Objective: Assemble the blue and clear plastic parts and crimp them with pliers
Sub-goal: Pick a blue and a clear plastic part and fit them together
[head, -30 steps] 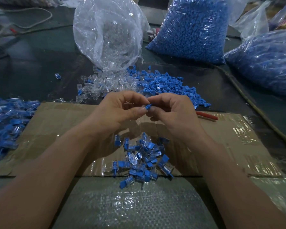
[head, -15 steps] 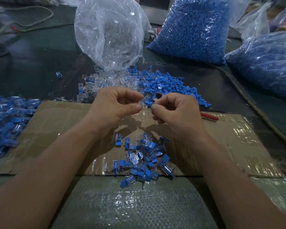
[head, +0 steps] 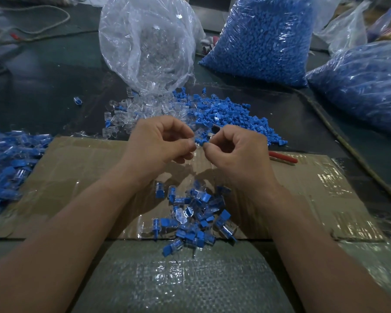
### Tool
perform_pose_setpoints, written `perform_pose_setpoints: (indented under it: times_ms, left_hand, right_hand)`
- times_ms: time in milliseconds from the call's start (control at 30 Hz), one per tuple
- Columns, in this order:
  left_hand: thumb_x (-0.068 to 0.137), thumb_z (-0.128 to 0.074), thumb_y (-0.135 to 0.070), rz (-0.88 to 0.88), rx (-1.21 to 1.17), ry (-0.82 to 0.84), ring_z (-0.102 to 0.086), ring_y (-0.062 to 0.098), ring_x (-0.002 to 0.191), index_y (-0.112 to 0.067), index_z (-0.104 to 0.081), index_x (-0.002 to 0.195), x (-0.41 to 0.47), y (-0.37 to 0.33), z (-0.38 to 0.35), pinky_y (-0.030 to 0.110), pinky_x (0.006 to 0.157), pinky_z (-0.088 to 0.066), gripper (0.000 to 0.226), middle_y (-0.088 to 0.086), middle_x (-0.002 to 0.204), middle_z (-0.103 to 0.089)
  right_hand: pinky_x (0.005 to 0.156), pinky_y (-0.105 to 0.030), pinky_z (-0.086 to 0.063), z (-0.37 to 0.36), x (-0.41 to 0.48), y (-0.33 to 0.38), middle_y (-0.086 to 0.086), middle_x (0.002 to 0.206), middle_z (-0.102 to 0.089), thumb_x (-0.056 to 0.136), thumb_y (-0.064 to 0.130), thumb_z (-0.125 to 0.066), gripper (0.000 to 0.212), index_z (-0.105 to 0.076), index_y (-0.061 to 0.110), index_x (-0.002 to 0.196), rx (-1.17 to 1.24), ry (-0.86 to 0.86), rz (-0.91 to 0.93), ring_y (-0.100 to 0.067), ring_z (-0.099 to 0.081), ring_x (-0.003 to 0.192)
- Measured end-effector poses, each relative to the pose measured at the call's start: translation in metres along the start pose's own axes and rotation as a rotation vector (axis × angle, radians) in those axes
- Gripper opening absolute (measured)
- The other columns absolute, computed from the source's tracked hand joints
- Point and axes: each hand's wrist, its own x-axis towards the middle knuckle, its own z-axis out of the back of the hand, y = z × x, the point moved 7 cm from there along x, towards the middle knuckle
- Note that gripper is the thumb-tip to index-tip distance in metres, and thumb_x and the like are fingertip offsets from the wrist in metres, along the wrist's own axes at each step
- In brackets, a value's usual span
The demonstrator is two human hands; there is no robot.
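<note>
The cardboard sheet (head: 77, 177) has bare room to either side of the forearms; its far edge runs just behind the hands. Beyond it a clear bag (head: 145, 41) and blue-filled bags (head: 257, 37) stand over loose blue parts (head: 230, 114). Assembled pieces (head: 196, 218) are heaped on the near edge, and the red-handled pliers (head: 282, 158) lie on the far edge. Above the sheet, the left hand (head: 160, 143) pinches a clear part (head: 195, 137) – hard to make out – while the right hand (head: 237, 152) pinches a small blue part (head: 204, 144), fingertips almost meeting.
</note>
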Motion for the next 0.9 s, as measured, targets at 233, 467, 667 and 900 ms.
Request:
perform_pose_setpoints:
  times_ms: [233,467,667,900]
  left_hand:
    - [0.075,-0.069,-0.001,-0.044,0.059,-0.009,-0.065,0.006,0.056,-0.019,-0.065,0.075,-0.002,-0.003,-0.002,0.015,0.055,-0.052,0.019,-0.004,0.064,-0.069]
    - [0.077,-0.066,0.000,-0.014,-0.006,-0.013,-0.064,0.006,0.055,-0.018,-0.066,0.077,-0.002,-0.003,-0.002,0.015,0.055,-0.052,0.019,-0.003,0.063,-0.069]
    - [0.063,-0.066,-0.006,0.097,-0.209,0.035,-0.065,0.012,0.052,-0.009,-0.064,0.076,-0.001,0.002,-0.002,0.018,0.049,-0.051,0.014,0.005,0.062,-0.069]
    - [0.059,-0.066,-0.012,0.126,-0.224,0.052,-0.064,0.013,0.051,-0.008,-0.063,0.072,-0.002,0.004,-0.003,0.019,0.048,-0.051,0.014,0.005,0.058,-0.067]
  right_hand:
    - [0.049,-0.018,-0.042,-0.002,0.000,-0.001,0.012,0.055,-0.052,0.076,0.017,-0.068,0.025,-0.052,0.027,0.059,-0.024,0.010,0.018,0.001,-0.050,0.056]
    - [0.058,-0.017,-0.048,-0.003,0.001,-0.001,0.010,0.069,-0.060,0.078,0.024,-0.070,0.011,-0.060,0.025,0.074,0.039,0.028,0.039,-0.003,-0.057,0.066]
    - [0.075,-0.013,-0.051,0.000,-0.001,0.008,0.013,0.089,-0.065,0.076,0.008,-0.069,0.031,-0.063,0.018,0.105,0.250,0.020,0.148,0.000,-0.064,0.084]
    - [0.074,-0.013,-0.051,-0.001,-0.002,0.007,0.012,0.087,-0.065,0.073,0.008,-0.070,0.036,-0.061,0.011,0.108,0.282,0.029,0.192,0.000,-0.065,0.083]
